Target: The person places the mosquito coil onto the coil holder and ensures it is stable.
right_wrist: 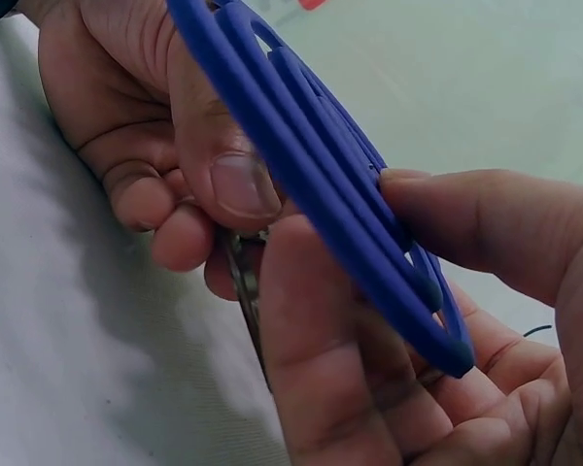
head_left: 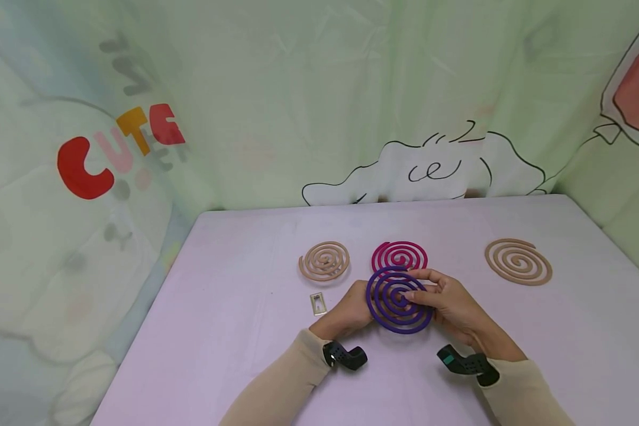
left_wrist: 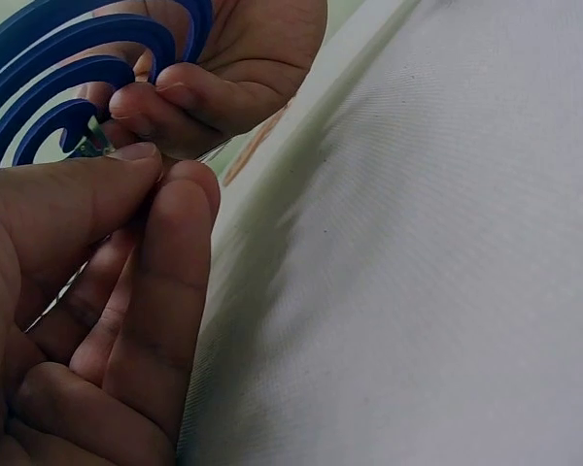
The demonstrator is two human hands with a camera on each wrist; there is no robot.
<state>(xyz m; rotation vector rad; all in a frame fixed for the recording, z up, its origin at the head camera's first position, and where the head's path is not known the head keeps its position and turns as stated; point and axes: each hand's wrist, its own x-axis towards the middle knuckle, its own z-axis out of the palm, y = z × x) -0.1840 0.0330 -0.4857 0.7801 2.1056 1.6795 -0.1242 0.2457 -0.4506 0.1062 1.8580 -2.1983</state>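
A purple mosquito coil (head_left: 404,330) is held up over the table, looking blue in the wrist views. My right hand (head_left: 452,302) pinches it, thumb on the near face close to the centre and fingers behind. My left hand (head_left: 351,307) is partly hidden behind the coil. Between its thumb and fingers it pinches a small, thin metal stand (right_wrist: 243,277), right at the coil's centre; most of this piece is covered by fingers. Just beyond the purple coil lies a magenta coil (head_left: 400,260), partly overlapped by it in the head view.
A tan coil (head_left: 325,260) lies to the left, another tan coil (head_left: 518,260) to the right. Near my left wrist, a small rectangular metal stand (head_left: 313,305) lies flat on the white-covered table (head_left: 218,355). A printed curtain (head_left: 277,106) hangs behind.
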